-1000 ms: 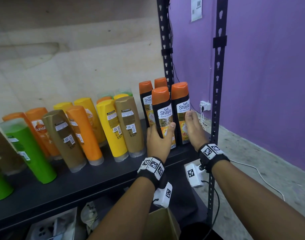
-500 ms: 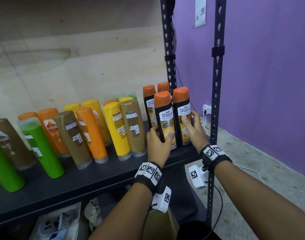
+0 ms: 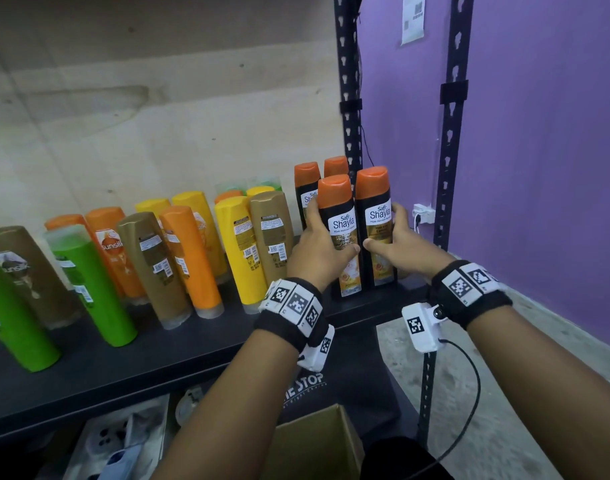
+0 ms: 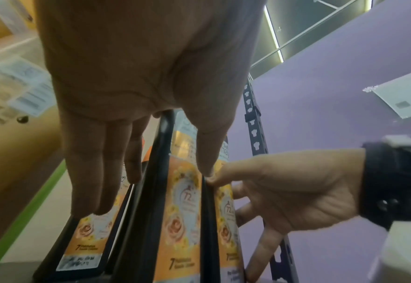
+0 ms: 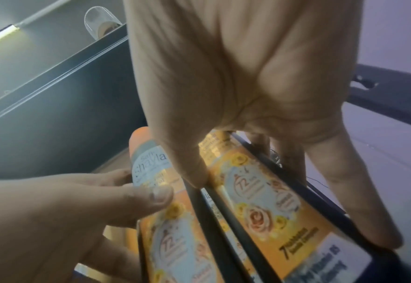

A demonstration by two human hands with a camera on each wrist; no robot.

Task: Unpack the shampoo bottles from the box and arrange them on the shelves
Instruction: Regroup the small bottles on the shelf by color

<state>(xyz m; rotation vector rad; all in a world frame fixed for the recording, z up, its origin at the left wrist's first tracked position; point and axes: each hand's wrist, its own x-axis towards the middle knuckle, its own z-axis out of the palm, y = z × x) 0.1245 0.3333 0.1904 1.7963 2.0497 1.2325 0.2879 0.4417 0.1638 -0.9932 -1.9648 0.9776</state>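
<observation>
At the shelf's (image 3: pixel 348 308) right end, my left hand (image 3: pixel 319 252) wraps the left front Shayla bottle (image 3: pixel 340 233), thumb across its label; my right hand (image 3: pixel 398 249) grips the right front bottle (image 3: pixel 376 216), fingers (image 5: pixel 354 191) behind.

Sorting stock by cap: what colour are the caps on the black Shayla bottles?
Orange caps on the black Shayla bottles; clearest in the head view.
</observation>
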